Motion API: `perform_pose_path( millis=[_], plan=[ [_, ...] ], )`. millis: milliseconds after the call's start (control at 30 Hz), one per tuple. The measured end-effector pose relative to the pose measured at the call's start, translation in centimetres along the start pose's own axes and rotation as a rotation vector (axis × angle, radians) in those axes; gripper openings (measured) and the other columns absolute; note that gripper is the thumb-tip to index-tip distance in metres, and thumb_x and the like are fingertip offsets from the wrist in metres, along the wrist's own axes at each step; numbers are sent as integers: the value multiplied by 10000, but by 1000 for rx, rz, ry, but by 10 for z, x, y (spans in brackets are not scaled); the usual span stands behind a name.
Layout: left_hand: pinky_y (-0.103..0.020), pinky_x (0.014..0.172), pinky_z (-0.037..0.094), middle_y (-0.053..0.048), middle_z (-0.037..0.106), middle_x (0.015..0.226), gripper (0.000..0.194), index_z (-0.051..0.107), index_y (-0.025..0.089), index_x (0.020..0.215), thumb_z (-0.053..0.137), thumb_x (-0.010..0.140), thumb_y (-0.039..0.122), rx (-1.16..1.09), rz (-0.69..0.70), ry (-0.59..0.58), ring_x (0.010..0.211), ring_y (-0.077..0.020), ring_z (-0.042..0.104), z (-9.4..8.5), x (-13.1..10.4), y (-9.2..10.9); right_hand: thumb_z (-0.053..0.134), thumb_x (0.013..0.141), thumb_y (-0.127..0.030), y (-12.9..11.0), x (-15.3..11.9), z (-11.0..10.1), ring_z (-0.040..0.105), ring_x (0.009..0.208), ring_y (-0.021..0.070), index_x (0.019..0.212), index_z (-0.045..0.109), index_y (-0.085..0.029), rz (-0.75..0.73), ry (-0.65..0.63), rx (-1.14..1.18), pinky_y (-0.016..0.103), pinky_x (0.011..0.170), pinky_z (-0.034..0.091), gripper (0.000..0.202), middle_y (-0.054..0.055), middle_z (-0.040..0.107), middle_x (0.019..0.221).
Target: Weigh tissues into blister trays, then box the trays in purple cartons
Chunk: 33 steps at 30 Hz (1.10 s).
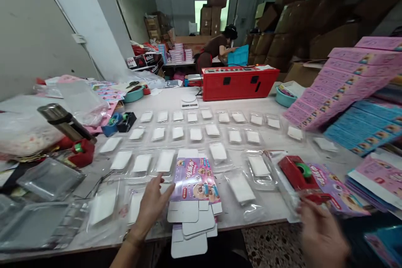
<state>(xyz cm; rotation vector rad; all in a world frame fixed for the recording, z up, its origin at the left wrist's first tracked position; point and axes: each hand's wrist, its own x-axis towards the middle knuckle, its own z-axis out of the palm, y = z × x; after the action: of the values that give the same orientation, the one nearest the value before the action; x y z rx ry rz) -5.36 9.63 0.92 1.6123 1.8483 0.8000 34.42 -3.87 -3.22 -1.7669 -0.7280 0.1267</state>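
My left hand point(153, 202) has its fingers apart, the thumb at the left edge of a stack of flat purple printed boxes point(196, 180). White cardboard flaps point(190, 234) stick out from that stack over the table's front edge. My right hand point(323, 232), smeared by motion, is just in front of a red tape dispenser point(298, 173) with a green core; whether it holds anything I cannot make out. Beside the dispenser lie another purple printed box point(339, 188) and clear plastic sleeves point(284, 184). Clear trays with white pads, one of them this tray point(259, 165), surround the stack.
Pink boxes point(342, 79) and blue boxes point(367, 125) are piled at the right. A red machine point(238, 83) and a white scale point(189, 101) stand at the back. At left are a steel flask point(65, 121) and empty clear trays point(50, 178). Another person point(216, 48) works beyond.
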Motion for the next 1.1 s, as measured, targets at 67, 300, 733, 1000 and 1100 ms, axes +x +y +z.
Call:
perform_pose_path(
  millis=[67,300,733,1000,1100],
  plan=[
    [-468,862,477,-131,686,1016,675,609,153,1221,593,724,610,45,28,-44,983,-345,622,8,-3,3,610,813,-611,-36,-38,58,665,792,243,1125,664,-198,-59,-407,4,313,619,524,520,101,716,960],
    [-422,914,432,-190,661,1163,558,550,128,1291,482,868,486,176,134,-217,1118,-357,584,31,-15,0,665,807,-423,-99,-69,182,658,980,300,1150,653,-189,-301,-730,-441,357,800,495,415,112,685,1033],
    [-537,1067,393,-267,573,1357,744,452,43,1395,562,818,501,-149,42,-207,1270,-399,527,28,-37,-19,568,821,-407,-80,-70,157,687,658,216,969,616,-227,46,-864,-188,292,622,478,238,1,709,661],
    [-421,822,559,-144,725,1067,605,595,170,1154,746,728,573,-1034,-69,-164,982,-298,696,-10,-19,60,546,946,-416,-130,-87,90,703,848,221,1065,595,-204,-229,-969,194,313,726,587,249,85,721,935],
    [-303,689,556,-49,739,873,463,639,188,1077,780,746,478,-1204,18,-55,758,-199,700,-24,-20,95,546,959,-313,-158,-96,71,716,932,240,1277,554,-212,-495,-886,125,320,780,616,333,118,732,1047]
  ],
)
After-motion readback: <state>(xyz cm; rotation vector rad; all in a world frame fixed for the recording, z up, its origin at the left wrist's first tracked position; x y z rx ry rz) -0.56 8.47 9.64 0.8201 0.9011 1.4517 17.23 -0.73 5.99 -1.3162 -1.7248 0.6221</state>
